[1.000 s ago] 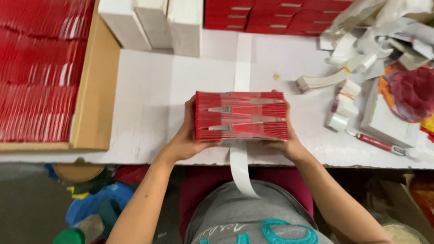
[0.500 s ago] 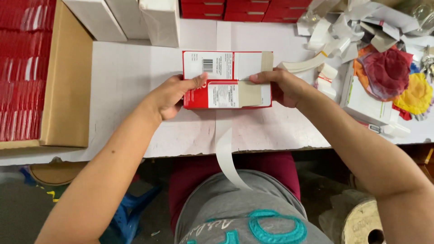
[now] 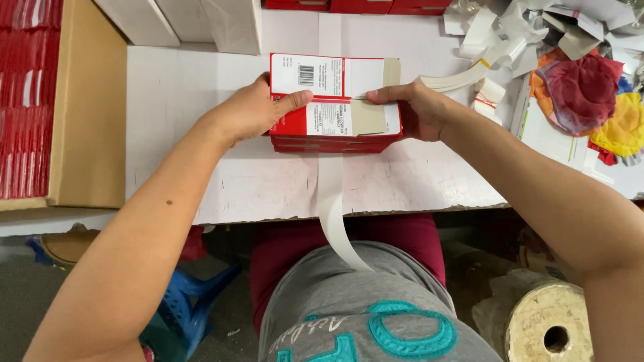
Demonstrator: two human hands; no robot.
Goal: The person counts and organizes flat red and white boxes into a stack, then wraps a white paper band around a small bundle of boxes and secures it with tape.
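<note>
At the middle of the white desk (image 3: pixel 201 94), a stack of flat red and white cartons (image 3: pixel 335 104) lies with its printed face up, held between both hands. The left hand (image 3: pixel 251 110) is clasped on the stack's left edge, thumb pressed flat across the top carton and the other fingers hidden underneath. The right hand (image 3: pixel 412 110) is clasped on the right edge, its thumb pointing left along the top face. A white paper strip (image 3: pixel 330 194) runs under the stack from the far side of the desk, comes out at the near side, hangs over the desk edge and curls onto the person's lap.

To the left, an open cardboard box (image 3: pixel 90 107) holds rows of more red cartons (image 3: pixel 27 100) standing on edge. At the far left edge of the desk stand white boxes (image 3: pixel 231 23), and further red cartons show along the far edge. To the right lies a heap of loose paper strips (image 3: pixel 503 37) beside a bundle of red and yellow cloth (image 3: pixel 590 94). Below the desk, near right, a paper roll (image 3: pixel 547 325) stands on end, and a blue stool (image 3: pixel 181 305) sits near left.
</note>
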